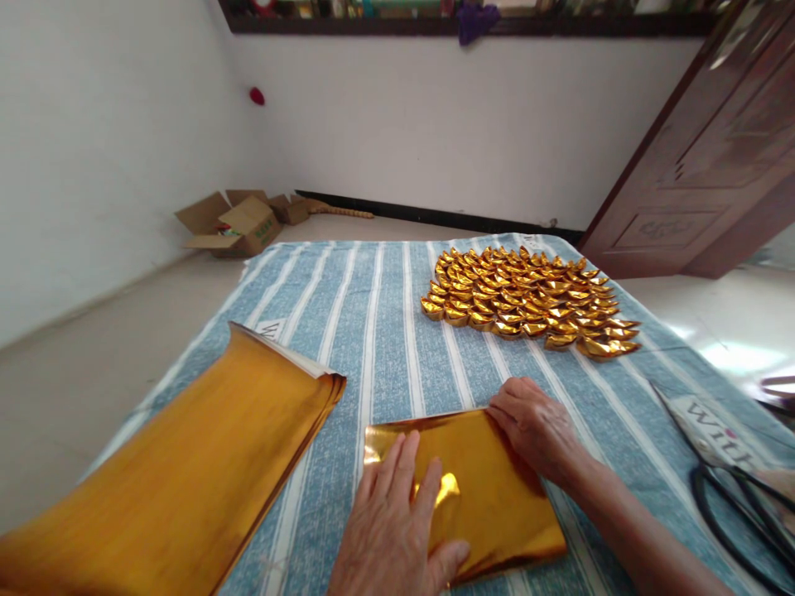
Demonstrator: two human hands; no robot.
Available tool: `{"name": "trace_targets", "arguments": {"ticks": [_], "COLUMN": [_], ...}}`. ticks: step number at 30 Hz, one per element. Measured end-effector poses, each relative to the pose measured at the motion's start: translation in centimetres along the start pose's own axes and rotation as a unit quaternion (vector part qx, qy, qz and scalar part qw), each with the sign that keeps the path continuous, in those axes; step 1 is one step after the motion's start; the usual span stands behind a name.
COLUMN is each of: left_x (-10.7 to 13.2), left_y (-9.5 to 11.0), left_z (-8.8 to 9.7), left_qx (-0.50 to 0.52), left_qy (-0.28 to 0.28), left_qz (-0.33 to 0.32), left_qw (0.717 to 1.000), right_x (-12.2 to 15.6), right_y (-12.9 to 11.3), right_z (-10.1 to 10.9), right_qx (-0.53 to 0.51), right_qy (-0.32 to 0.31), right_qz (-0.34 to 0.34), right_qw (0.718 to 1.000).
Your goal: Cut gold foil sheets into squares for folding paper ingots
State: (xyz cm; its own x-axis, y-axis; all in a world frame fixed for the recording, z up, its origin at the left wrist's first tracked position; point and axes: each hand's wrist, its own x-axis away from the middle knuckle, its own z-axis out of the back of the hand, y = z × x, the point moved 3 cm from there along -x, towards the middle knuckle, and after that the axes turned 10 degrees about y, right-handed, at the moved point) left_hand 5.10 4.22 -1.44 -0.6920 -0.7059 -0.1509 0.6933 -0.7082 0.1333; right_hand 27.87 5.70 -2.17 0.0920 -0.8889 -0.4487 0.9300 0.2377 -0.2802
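Observation:
A folded sheet of shiny gold foil paper (497, 497) lies flat in front of me. My left hand (391, 521) rests palm down on its left part, fingers stretched out and apart. At the far right corner, my right hand (534, 426) has its fingers curled together on the paper's edge; the fingertips are partly hidden. To the left lies a large stack of gold foil sheets (167, 455), bent over with a pale underside showing at its far end. Many folded gold paper ingots (522, 290) stand in close rows further back on the right.
Black-handled scissors (714, 468) lie at the right, blades pointing away. A blue and white striped cloth (385, 331) covers the table. Beyond it, an open cardboard box (239, 228) sits on the floor at the left, and a brown door (696, 157) stands at the right.

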Motion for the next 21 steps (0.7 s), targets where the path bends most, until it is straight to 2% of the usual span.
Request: {"name": "trace_targets", "arguments": {"ticks": [11, 16, 21], "left_x": [-0.13, 0.10, -0.15], "left_y": [-0.02, -0.15, 0.16], "left_z": [0.08, -0.20, -0.16], "left_qx": [0.005, 0.011, -0.007], "left_qy": [0.003, 0.024, 0.014], "left_qz": [0.005, 0.008, 0.000], "left_qw": [1.000, 1.000, 1.000], "right_x": [0.11, 0.00, -0.18], "right_y": [-0.01, 0.16, 0.17], "right_z": [-0.34, -0.46, -0.58], "right_qx": [0.034, 0.031, 0.034], "right_qy": [0.014, 0.014, 0.003], "right_qz": [0.048, 0.049, 0.036], "right_qw": [0.998, 0.998, 0.999]}}
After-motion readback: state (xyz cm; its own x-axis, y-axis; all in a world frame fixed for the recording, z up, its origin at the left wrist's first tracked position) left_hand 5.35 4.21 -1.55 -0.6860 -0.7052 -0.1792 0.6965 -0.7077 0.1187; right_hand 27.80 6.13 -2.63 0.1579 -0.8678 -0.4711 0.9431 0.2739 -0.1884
